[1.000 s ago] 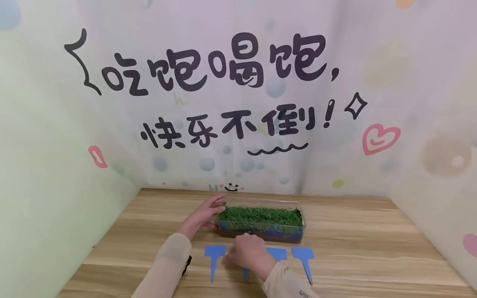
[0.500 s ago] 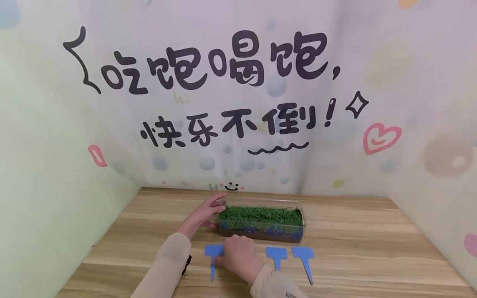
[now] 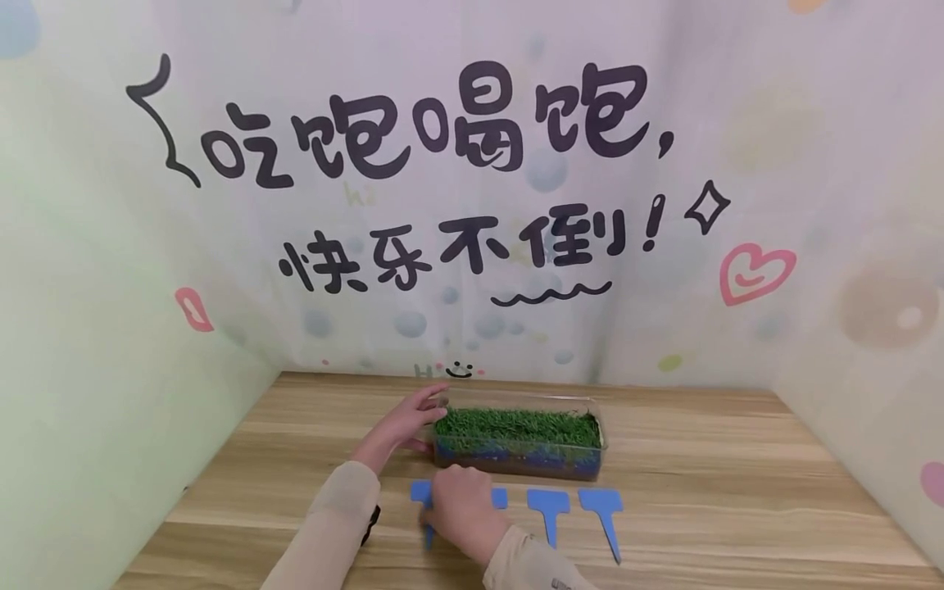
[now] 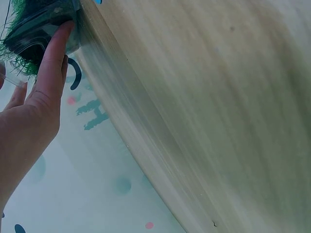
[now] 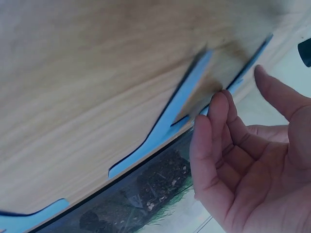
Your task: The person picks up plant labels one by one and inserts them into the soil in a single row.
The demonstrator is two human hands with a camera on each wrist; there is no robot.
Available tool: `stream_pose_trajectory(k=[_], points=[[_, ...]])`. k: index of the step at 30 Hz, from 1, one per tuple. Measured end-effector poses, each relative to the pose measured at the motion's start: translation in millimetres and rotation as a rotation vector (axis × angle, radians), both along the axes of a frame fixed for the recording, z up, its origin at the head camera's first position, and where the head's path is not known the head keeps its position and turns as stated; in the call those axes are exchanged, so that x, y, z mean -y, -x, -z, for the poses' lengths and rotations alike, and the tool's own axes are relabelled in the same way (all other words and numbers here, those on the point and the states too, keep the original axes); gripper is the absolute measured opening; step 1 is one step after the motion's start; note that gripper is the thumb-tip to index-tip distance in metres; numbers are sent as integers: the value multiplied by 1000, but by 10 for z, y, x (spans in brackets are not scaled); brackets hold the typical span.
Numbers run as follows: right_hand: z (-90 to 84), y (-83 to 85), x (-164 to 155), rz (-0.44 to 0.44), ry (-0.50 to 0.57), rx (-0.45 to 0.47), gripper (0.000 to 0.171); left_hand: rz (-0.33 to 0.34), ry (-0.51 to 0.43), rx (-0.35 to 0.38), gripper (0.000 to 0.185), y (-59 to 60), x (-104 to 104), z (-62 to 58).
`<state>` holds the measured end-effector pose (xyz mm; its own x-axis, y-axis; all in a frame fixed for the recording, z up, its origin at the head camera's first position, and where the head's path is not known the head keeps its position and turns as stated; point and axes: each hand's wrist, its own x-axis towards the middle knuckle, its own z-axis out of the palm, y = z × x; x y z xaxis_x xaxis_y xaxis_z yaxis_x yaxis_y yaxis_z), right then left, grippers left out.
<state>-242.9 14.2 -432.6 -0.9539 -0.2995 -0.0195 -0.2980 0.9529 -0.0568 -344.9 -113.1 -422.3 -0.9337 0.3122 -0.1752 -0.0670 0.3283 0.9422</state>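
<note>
A flat blue T-shaped plant label (image 3: 420, 492) lies on the wooden tabletop (image 3: 701, 492), its wide head just showing left of the right hand (image 3: 460, 516) that covers most of it. The wrist view shows that hand's fingers (image 5: 216, 126) relaxed and slightly bent, tips at the label's (image 5: 187, 104) edge, not yet closed on anything. The label looks like thin, smooth plastic: light, fairly stiff, and likely slippery against the polished wood. Lying flush, it probably needs a fingertip worked under an edge; the broad head offers the better hold, the narrow pointed stake the poorer one.

Two more blue labels, a nearer one (image 3: 548, 508) and a farther one (image 3: 603, 512), lie to the right of the fingers, side by side, stakes pointing toward the person.

Just beyond the fingers stands a long clear plastic planter box (image 3: 516, 459), its walls showing dark soil and blue flecks, with a dense mat of fine green grass (image 3: 516, 428) on top. The left hand (image 3: 409, 422) rests at the box's left end, its fingers (image 4: 53, 60) straight and pressed against the transparent wall, steadying it without curling round it.

The pale wood-grain tabletop sits in a corner of pastel backdrop panels (image 3: 737, 123) printed with black Chinese lettering, a pink heart (image 3: 755, 273) and soft dots. Beige sleeves (image 3: 332, 524) cover both forearms.
</note>
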Motion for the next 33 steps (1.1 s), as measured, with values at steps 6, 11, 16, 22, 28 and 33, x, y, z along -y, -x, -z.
stream_pose_trajectory(k=[6, 11, 16, 22, 28, 33], points=[[5, 54, 8, 1, 42, 10, 28, -1, 20, -6, 54, -7, -10, -11], [20, 117, -47, 8, 150, 147, 31, 0, 0, -3, 55, -7, -16, -8], [-2, 148, -122, -16, 311, 295, 41, 6, -21, 8, 55, 2, -13, -11], [-36, 193, -208, -75, 496, 409, 22, 10, -1, 20, 56, 12, -2, -17], [-76, 219, -326, -112, 608, 382, 13, -1, 5, 24, 55, -10, -4, -28], [-117, 272, -432, -123, 667, 322, 8, -12, -2, 14, 54, -2, 11, -1]])
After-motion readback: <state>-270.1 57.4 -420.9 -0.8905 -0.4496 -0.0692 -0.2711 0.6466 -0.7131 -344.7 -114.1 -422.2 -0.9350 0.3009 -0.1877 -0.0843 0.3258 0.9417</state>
